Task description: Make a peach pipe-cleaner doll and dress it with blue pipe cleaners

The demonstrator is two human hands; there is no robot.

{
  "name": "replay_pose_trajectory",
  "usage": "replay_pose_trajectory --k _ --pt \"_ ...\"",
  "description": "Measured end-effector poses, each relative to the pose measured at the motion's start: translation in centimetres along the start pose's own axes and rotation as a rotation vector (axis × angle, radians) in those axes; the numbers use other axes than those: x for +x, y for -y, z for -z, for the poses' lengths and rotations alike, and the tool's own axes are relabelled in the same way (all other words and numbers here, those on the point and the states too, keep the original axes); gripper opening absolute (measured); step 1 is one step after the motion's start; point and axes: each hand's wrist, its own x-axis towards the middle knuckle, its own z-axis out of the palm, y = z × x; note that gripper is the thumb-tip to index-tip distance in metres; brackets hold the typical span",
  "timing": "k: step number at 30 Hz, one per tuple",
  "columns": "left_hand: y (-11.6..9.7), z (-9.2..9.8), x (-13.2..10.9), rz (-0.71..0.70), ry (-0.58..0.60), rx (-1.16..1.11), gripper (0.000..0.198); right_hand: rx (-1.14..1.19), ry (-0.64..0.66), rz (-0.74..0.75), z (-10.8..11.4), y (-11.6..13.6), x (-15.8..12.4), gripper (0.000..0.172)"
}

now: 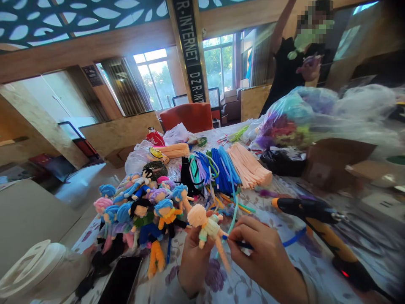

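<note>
while left hand [193, 262] fingers grip one peach-haired doll [207, 226], right hand [265, 258] fingers pinch one blue pipe cleaner [292, 242].

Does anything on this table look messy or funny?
Nothing looks broken or spilled. The finished dolls lie in a tumbled heap, and loose pipe cleaners stray from the tidy bundles. The doll in the left hand has a bare peach head, unlike the others; the right hand pinches a blue pipe cleaner.
</note>
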Motion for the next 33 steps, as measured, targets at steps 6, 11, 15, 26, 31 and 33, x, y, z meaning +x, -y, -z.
replay_pose_trajectory --k 6,11,15,26,31,33 --pt "0.2 -0.5 -0.1 0.019 0.012 -0.087 0.039 -0.016 -0.018 -0.063 -0.3 0.5 0.0 0.021" --pt "-0.1 -0.7 -0.6 0.032 0.040 -0.112 0.038 -0.039 -0.034 -0.056 -0.3 0.0 0.1 0.019" --pt "0.0 -0.5 -0.6 0.081 -0.037 -0.195 0.031 -0.074 -0.011 -0.036 -0.4 -0.4 0.0 0.016" --pt "0.0 -1.1 -0.2 0.115 -0.199 -0.224 0.023 -0.120 -0.007 0.023 -0.8 -0.7 0.1 0.018" --pt "-0.2 -1.2 -0.3 0.099 -0.170 -0.197 0.016 -0.138 -0.007 0.052 -0.9 -0.7 0.0 0.015" --pt "-0.2 -1.3 -0.3 0.101 -0.184 -0.189 0.013 -0.138 0.005 0.068 -0.9 -0.8 0.0 0.014"
